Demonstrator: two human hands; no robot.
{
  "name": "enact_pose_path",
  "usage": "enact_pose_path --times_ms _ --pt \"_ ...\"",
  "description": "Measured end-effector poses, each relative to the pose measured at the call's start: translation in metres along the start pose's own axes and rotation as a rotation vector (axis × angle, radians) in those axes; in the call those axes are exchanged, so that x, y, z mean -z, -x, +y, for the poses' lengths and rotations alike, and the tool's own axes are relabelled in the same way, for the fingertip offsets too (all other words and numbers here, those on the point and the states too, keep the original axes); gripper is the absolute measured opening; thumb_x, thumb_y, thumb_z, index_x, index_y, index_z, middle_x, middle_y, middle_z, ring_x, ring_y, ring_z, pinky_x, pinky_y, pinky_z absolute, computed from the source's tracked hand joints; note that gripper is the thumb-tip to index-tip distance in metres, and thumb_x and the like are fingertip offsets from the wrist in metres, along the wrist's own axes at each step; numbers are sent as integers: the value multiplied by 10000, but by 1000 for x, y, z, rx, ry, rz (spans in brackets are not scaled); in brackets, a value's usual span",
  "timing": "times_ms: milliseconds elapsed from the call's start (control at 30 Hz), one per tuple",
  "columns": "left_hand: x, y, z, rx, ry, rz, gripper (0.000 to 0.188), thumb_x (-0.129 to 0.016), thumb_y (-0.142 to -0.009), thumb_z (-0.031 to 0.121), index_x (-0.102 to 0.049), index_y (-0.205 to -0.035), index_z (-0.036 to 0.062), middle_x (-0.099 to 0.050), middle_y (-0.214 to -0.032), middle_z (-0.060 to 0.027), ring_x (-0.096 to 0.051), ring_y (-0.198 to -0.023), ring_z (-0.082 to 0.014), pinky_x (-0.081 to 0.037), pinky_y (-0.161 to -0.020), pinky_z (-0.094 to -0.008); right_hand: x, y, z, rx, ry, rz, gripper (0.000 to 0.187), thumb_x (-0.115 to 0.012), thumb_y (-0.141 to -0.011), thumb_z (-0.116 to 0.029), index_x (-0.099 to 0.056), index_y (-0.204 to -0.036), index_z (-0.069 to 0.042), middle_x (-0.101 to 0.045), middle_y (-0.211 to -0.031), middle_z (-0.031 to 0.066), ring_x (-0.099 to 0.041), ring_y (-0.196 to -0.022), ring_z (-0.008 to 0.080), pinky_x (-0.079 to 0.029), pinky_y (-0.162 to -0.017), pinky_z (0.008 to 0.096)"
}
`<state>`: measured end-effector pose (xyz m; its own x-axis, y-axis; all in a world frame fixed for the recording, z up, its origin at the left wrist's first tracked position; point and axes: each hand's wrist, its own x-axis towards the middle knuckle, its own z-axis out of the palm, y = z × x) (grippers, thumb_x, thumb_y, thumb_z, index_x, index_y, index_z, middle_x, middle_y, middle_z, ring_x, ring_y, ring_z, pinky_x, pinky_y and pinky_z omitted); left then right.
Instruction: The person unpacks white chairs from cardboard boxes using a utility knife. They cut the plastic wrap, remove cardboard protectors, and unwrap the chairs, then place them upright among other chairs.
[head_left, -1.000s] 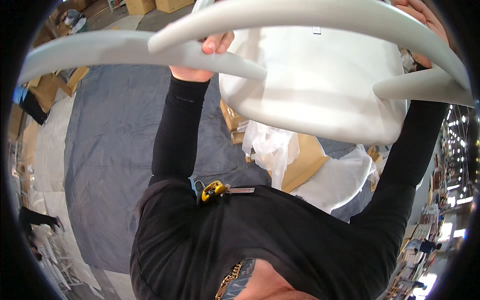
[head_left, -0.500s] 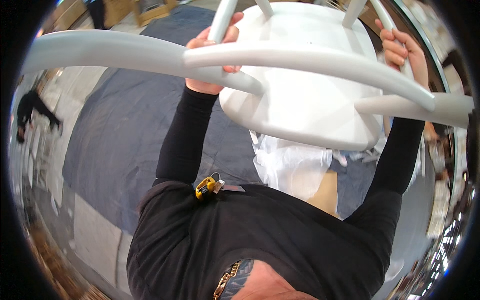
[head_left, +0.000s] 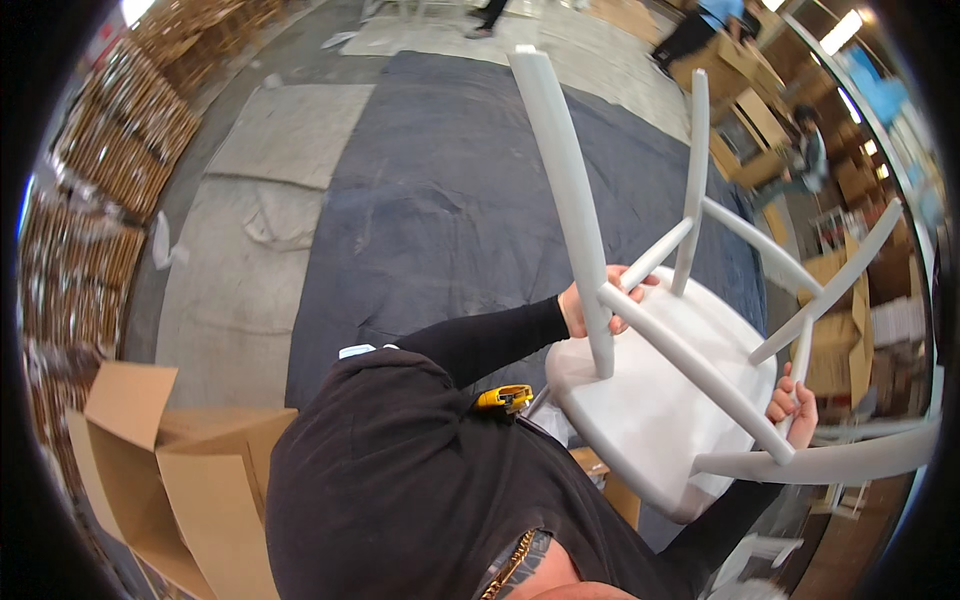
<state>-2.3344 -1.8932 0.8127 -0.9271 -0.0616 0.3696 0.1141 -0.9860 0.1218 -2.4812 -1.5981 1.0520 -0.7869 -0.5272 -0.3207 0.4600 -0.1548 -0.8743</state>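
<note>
A pale grey-white chair [head_left: 650, 410] is held upside down in front of me, its seat underside facing me and its legs sticking up and outward. My left hand [head_left: 598, 300] is closed round one side stretcher close to a leg, its fingers partly hidden behind the leg. On the opposite side stretcher, my right hand [head_left: 790, 408] has its fingers wrapped round the bar. A crossbar joins the two side stretchers between my hands. A yellow tool [head_left: 503, 398] hangs at the front of my dark shirt.
A dark blue-grey cloth [head_left: 430, 220] covers the floor ahead. An open cardboard box [head_left: 195, 490] stands at my lower left, with stacked goods [head_left: 125, 130] along the left. Cardboard boxes [head_left: 745, 135], a crouching person [head_left: 800, 150] and another in blue [head_left: 705, 30] are at the far right.
My body has turned, and the chair has swung lower and to the right in view, its legs now pointing more upward. Both hands keep hold of it. The open box has come into view.
</note>
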Motion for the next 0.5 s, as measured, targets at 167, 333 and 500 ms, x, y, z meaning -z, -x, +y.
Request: enact_pose_path --times_ms 167,333,500 --pt "14 1 2 -155 25 61 546 -590 -855 137 -443 -1332 -83 -529 -750 -86 -622 -510 -229 -534 -494 -334 -9 -79 -26 -235 -15 -155 338 -509 -971 -131 -462 -1271 18 -507 -907 18 -414 -615 62 -375 -505 221" --pt "19 7 30 -293 29 190 520 -556 -896 221 -476 -1301 -95 -607 -773 -118 -630 -504 -255 -564 -481 -339 -70 -141 -18 -257 119 -277 344 -514 -969 -169 -471 -1255 18 -545 -959 46 -460 -647 83 -427 -548 244" --pt "32 -1 31 -399 -316 832 388 -564 -918 371 -610 -1083 22 -636 -853 -107 -627 -558 -235 -549 -482 -364 -50 -202 -27 -363 147 -399 386 -479 -977 -239 -470 -1264 19 -567 -962 60 -500 -660 117 -463 -587 309"
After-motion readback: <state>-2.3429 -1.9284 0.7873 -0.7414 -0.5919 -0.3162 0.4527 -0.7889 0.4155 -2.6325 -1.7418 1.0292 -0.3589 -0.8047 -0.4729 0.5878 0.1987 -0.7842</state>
